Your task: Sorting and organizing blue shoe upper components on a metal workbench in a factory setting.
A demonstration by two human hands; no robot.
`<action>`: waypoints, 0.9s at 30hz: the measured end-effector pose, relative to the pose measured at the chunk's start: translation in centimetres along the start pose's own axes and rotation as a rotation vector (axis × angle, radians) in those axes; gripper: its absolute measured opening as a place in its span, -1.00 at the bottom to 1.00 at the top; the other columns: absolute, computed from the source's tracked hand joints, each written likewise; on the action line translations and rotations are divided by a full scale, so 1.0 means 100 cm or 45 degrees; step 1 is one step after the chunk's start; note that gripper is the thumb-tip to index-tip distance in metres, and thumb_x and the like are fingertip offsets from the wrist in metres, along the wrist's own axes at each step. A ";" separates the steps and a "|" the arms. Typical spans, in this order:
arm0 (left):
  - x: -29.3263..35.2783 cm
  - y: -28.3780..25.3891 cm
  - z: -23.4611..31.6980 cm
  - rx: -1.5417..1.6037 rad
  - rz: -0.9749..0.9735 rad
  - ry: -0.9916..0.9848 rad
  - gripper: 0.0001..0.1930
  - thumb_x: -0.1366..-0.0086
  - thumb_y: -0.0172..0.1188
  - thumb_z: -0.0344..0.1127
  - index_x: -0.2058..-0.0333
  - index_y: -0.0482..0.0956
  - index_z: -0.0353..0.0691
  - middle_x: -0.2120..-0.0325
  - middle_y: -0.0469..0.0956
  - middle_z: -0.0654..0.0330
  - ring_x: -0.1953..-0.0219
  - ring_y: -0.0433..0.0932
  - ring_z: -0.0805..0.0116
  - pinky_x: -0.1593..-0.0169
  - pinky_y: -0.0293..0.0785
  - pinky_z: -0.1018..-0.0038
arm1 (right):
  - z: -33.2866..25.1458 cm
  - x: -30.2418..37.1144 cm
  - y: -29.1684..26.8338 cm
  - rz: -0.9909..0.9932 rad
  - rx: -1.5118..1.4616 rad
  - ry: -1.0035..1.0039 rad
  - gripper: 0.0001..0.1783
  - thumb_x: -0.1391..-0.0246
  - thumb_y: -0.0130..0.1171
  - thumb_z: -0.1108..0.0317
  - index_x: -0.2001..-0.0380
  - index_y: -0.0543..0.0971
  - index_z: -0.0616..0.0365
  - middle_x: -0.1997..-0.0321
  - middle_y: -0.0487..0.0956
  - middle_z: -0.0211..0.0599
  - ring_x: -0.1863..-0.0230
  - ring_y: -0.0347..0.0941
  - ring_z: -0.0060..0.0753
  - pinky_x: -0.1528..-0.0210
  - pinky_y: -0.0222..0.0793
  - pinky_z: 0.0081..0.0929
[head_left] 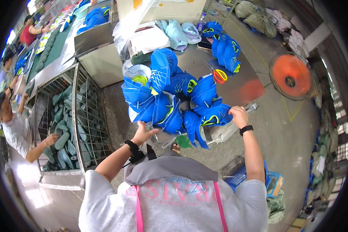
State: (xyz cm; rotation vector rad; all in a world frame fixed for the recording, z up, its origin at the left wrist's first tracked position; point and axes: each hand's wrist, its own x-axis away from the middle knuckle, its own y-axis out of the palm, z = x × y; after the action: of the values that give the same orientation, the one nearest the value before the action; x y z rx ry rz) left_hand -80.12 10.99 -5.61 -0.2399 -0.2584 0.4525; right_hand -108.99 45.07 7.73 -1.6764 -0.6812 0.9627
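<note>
Blue shoe uppers with lime-green linings lie in a loose heap on a metal-topped table in front of me. My right hand pinches the edge of a blue shoe upper at the heap's near right. At the near left of the heap, my left hand has its thumb spread away from its fingers. Its fingertips touch or nearly touch the lowest uppers there. Scissors with yellow and red handles lie beyond the heap. Another row of blue uppers sits at the table's far right.
A wire cage of green shoe lasts stands at my left, where a co-worker reaches in. Light-blue uppers, papers and a bottle line the table's far side. An orange round fan stands at the right.
</note>
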 end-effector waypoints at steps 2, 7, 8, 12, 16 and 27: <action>-0.001 0.008 0.007 -0.290 0.233 -0.014 -0.24 0.06 0.36 -0.15 0.08 0.05 -0.44 0.12 0.26 -0.15 -0.01 0.29 0.03 -0.03 0.24 0.34 | 0.020 -0.024 0.002 0.018 -0.055 -0.118 -0.92 0.28 0.02 0.53 0.67 0.44 0.08 0.56 0.48 -0.37 0.40 0.41 -0.30 0.31 0.20 -0.41; -0.021 0.007 0.041 -0.207 0.621 0.094 -0.54 0.01 0.24 -0.35 0.16 0.22 -0.28 0.28 0.36 -0.01 0.19 0.40 0.12 0.15 0.34 0.32 | 0.080 -0.094 -0.003 0.122 0.113 -0.294 -0.89 0.28 -0.03 0.51 0.66 0.45 0.02 0.52 0.49 -0.42 0.34 0.42 -0.37 0.25 0.18 -0.41; -0.021 0.009 0.046 -0.250 0.523 0.063 -0.56 0.02 0.24 -0.37 0.18 0.24 -0.26 0.28 0.35 -0.02 0.20 0.40 0.09 0.17 0.35 0.32 | 0.096 -0.108 -0.002 0.171 0.160 -0.267 -0.89 0.29 -0.04 0.52 0.65 0.43 0.04 0.53 0.47 -0.42 0.33 0.40 -0.35 0.26 0.18 -0.40; -0.026 0.024 0.052 -0.523 0.610 0.091 -0.54 0.12 0.26 -0.37 0.21 0.27 -0.19 0.19 0.22 -0.03 0.24 0.40 -0.09 0.23 0.41 0.17 | 0.115 -0.148 0.013 -0.060 -0.005 -0.104 -0.90 0.21 -0.08 0.57 0.53 0.37 0.15 0.41 0.39 -0.17 0.29 0.32 0.01 0.29 0.24 -0.10; -0.024 0.035 0.021 -0.370 0.418 0.060 -0.50 0.07 0.25 -0.24 0.14 0.27 -0.17 0.19 0.29 -0.10 0.21 0.41 -0.09 0.20 0.41 0.16 | 0.093 -0.120 0.011 -0.419 0.225 -0.064 -0.61 0.29 0.04 0.61 0.24 0.36 0.26 -0.28 -0.03 0.03 -0.22 0.02 0.14 -0.19 0.06 -0.21; -0.046 0.052 0.044 -0.474 0.120 0.199 -0.28 0.13 0.29 -0.33 -0.05 0.16 -0.05 0.12 0.25 -0.10 0.31 0.47 -0.09 0.27 0.44 0.14 | -0.111 -0.104 0.085 -0.654 0.100 -0.322 0.25 0.54 0.46 0.15 -0.21 -0.10 0.15 -0.29 -0.32 0.26 -0.28 -0.31 0.31 -0.25 -0.23 0.01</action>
State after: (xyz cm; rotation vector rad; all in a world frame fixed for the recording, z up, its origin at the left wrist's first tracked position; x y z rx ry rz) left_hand -87.49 14.17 -3.83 -0.6510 -0.1768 0.4746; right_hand -104.98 28.53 3.94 -1.2286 -1.1602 0.8181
